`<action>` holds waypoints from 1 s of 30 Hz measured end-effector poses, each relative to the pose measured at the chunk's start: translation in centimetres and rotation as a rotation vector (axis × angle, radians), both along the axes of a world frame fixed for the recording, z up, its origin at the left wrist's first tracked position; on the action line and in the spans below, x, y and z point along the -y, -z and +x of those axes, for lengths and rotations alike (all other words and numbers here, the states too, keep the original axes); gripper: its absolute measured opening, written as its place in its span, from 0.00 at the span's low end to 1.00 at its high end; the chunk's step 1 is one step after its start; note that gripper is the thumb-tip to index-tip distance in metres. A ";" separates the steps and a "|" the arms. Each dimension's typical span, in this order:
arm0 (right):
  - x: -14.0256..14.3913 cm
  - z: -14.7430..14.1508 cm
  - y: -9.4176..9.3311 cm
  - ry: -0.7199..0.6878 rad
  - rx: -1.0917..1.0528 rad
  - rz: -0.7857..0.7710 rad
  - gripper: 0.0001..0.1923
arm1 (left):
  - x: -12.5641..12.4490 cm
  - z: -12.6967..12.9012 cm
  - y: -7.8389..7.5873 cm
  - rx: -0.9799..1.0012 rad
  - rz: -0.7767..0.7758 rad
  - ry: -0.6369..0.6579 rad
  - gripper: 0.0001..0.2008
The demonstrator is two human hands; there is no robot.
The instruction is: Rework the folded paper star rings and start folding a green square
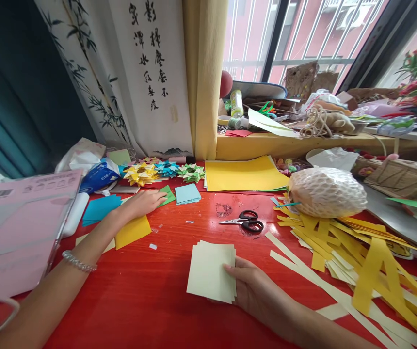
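Note:
My right hand [254, 281] grips a small stack of pale cream paper squares [210, 271] above the table, with the thumb on top and the other fingers beneath. My left hand [145, 202] reaches forward, its fingers stretched out and touching the green paper squares [168, 196]. Just right of these lies a light blue stack of squares [188, 194]. Bright blue squares [99, 209] and yellow squares [134, 232] lie on either side of my left wrist. Black-handled scissors [247, 221] rest beyond my right hand.
Folded paper stars [141, 173] stand at the back beside large yellow sheets [245, 174]. Yellow and cream paper strips [372, 271] spread over the right side, near a net-wrapped bundle [327, 193]. A pink package [19, 228] fills the left of the red table [136, 300].

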State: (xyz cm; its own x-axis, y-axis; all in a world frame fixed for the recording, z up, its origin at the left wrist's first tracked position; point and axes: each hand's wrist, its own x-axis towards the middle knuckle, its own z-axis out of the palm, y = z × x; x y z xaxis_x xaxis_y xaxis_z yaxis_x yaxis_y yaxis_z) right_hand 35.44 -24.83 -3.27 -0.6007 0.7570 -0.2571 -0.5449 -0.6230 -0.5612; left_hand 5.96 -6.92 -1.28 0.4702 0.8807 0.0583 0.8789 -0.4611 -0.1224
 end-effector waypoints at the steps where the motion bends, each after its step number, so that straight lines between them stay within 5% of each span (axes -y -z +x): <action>1: 0.0 0.0 -0.1 -0.002 -0.001 -0.002 0.17 | 0.0 0.0 0.1 0.002 0.001 -0.002 0.19; 6: 0.2 -0.2 -1.0 0.010 0.027 -0.033 0.17 | 0.3 0.3 -0.6 0.028 0.039 -0.034 0.17; 10: 0.4 -0.4 -1.3 0.031 0.040 -0.038 0.18 | 1.9 1.5 -3.8 0.077 0.136 -0.082 0.20; 13: 0.2 -0.2 -0.8 0.039 0.029 0.020 0.18 | 4.9 4.6 -6.7 0.216 0.284 -0.024 0.21; 16: -0.8 0.3 -0.4 0.050 0.182 0.154 0.20 | 8.6 8.9 -8.0 0.529 0.147 0.108 0.20; 21: -2.9 1.7 -1.5 0.193 0.515 0.590 0.23 | 10.6 13.2 -5.8 0.930 -0.393 0.075 0.19; 24: -3.2 2.4 -2.3 0.397 0.673 0.571 0.18 | 9.5 13.6 -3.8 1.206 -0.671 0.004 0.23; 27: -3.0 2.5 -2.6 0.574 0.711 0.578 0.14 | 8.8 13.8 -2.4 1.277 -0.736 -0.009 0.23; 30: -3.0 2.3 -2.2 0.478 0.658 0.585 0.14 | 9.0 13.9 -1.9 1.219 -0.738 -0.003 0.21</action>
